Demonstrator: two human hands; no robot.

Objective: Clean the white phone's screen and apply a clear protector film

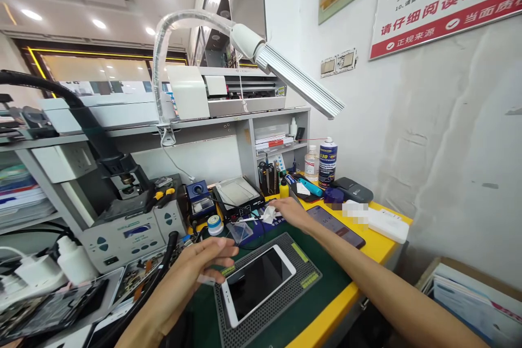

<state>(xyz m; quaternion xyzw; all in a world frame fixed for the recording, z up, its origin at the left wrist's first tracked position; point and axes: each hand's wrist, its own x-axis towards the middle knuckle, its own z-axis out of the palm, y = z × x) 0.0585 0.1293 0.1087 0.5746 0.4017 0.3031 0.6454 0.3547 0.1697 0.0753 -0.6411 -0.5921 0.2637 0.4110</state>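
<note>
A white-framed smartphone (pixel 259 283) with a dark screen lies face up on a grey perforated pad (pixel 281 296) on the green mat. Over the phone's upper left corner, my left hand (pixel 204 261) is held with its fingers apart and nothing in them. My right hand (pixel 292 213) reaches past the pad to the back of the mat, fingers bent together at a crumpled white tissue (pixel 269 215). Its fingertips are partly hidden, but they appear to pinch the tissue. Just left of it lie a thin white stick and a small clear plastic box (pixel 240 232).
A second phone (pixel 336 225) lies right of the mat, near a white box (pixel 387 223). Behind stand a spray can (pixel 327 163) and a clear bottle (pixel 311 163). A soldering station (pixel 134 236) and loose phone parts (pixel 44 310) crowd the left. A lamp (pixel 302 79) hangs overhead.
</note>
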